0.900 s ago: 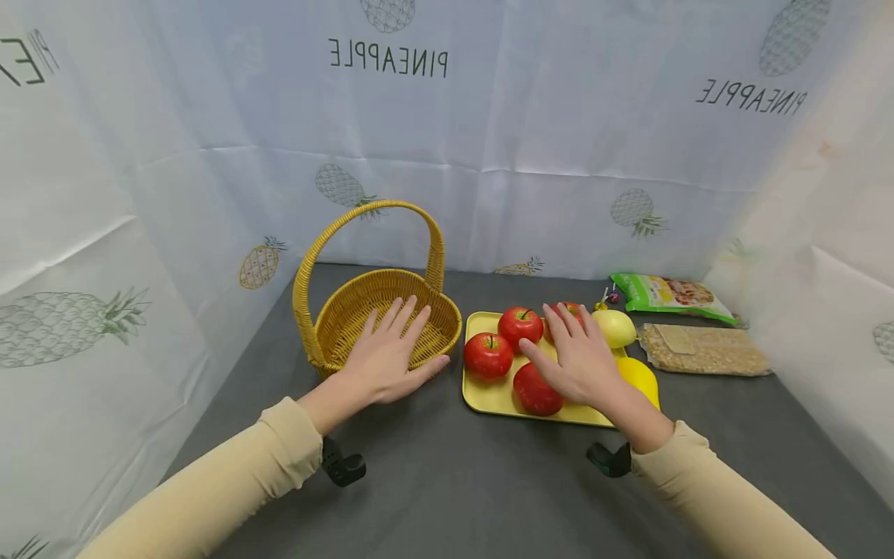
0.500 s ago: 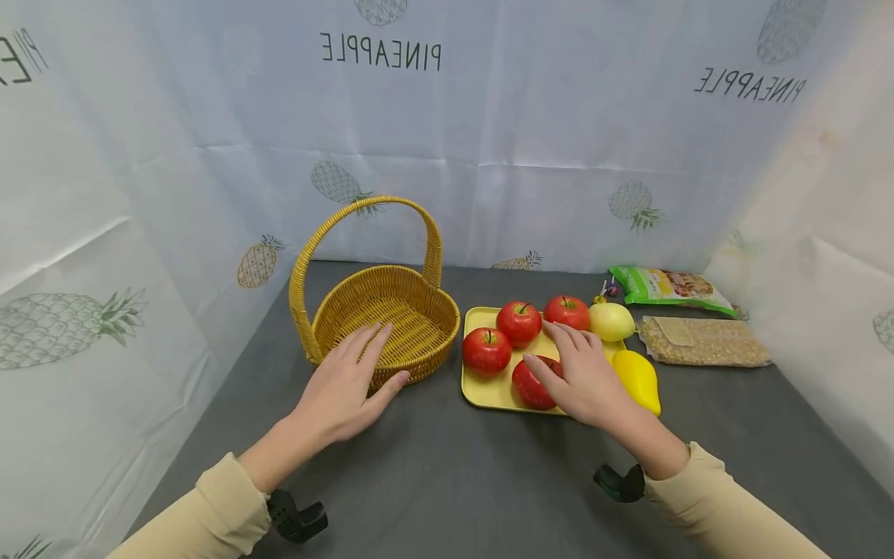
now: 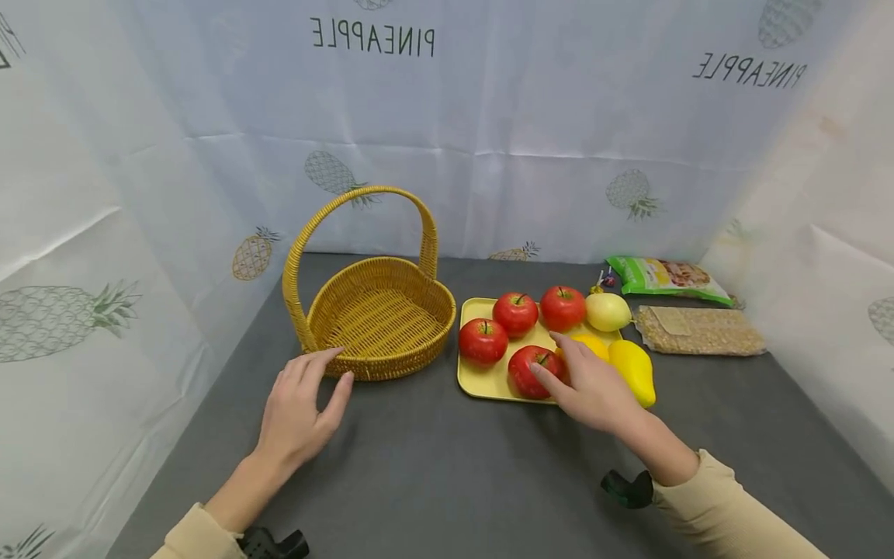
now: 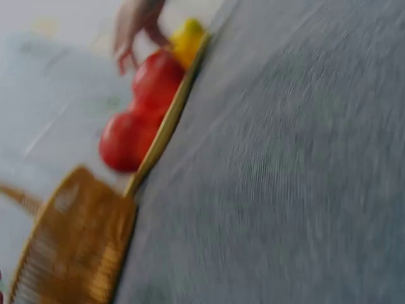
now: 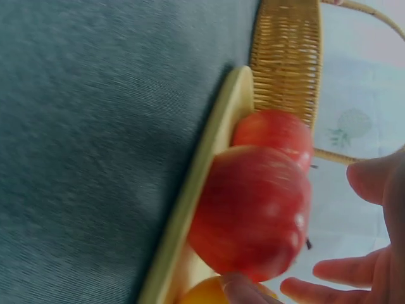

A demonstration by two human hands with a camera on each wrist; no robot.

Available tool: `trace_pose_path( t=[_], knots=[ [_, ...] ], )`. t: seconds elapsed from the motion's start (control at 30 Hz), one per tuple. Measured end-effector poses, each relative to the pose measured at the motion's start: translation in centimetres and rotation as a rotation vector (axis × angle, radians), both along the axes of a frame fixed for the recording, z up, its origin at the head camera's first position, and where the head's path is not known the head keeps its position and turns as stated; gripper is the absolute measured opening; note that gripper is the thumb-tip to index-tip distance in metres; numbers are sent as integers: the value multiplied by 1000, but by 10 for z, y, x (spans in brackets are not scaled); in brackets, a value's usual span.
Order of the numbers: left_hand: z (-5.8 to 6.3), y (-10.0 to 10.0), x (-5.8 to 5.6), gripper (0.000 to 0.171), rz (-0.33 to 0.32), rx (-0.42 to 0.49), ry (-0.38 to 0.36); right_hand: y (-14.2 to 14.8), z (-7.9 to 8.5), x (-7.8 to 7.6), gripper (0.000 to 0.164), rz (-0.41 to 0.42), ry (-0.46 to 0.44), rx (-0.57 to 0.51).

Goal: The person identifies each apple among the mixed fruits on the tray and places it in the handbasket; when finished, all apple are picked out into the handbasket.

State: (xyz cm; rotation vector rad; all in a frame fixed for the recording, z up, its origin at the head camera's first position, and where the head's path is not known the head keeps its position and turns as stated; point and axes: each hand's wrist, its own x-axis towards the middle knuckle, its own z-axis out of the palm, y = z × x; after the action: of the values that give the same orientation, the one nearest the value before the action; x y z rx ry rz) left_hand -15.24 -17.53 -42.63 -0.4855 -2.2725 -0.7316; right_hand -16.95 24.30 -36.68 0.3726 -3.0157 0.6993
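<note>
My left hand (image 3: pixel 299 410), fingers relaxed and holding nothing, is at the front left rim of a yellow wicker basket (image 3: pixel 380 365) with a tall handle. My right hand (image 3: pixel 597 388) hovers with spread fingers over a yellow tray (image 3: pixel 482 384). Its thumb overlaps the front red apple (image 3: pixel 527 380) in the head view. In the right wrist view, fingers (image 5: pixel 348 269) stand apart around that apple's side, with nothing gripped. More red apples (image 3: pixel 483 341) lie on the tray, beside a pale yellow-green round fruit (image 3: pixel 608 312) and a yellow mango (image 3: pixel 632 373). Another yellow fruit (image 3: pixel 592 344) is partly hidden by my right hand.
Behind the tray at the right lie a green printed food packet (image 3: pixel 670 278) and a clear bag of grains (image 3: pixel 698 330). Small wrapped lollipops (image 3: pixel 606 279) sit near the packet. A pineapple-print curtain (image 3: pixel 461 194) encloses the dark grey table (image 3: pixel 447 481).
My left hand has drawn back and left, from over the basket to its front rim. My right hand has moved slightly back, uncovering the rear apple and the pale fruit.
</note>
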Motion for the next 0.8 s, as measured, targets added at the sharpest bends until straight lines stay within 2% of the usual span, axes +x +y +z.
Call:
trace_pose_path(
  t=[0.1,0.23,0.33,0.4,0.5,0.57,0.7,0.8],
  knots=[
    [-9,-15,-5,32,51,120,-12,-2,-6,-1,84,5,-19,1],
    [-12,-31,-18,42,92,241,-98,-3,-11,-4,85,2,-41,-21],
    [-7,-40,-29,54,79,288,-228,-1,-16,-5,83,1,-49,-45],
    [-1,-46,-36,57,35,316,-353,-1,-19,-6,84,4,-54,-59],
    [7,-57,-42,55,-94,397,-531,-1,-23,-6,85,1,-59,-82],
    [8,-67,-47,53,-234,522,-620,-3,-25,-6,87,-4,-60,-90],
    [4,-83,-59,46,-529,774,-709,-9,-27,-9,88,10,-53,-91],
    [-1,-85,-66,39,-690,876,-754,-11,-27,-11,86,20,-45,-87]
  ],
)
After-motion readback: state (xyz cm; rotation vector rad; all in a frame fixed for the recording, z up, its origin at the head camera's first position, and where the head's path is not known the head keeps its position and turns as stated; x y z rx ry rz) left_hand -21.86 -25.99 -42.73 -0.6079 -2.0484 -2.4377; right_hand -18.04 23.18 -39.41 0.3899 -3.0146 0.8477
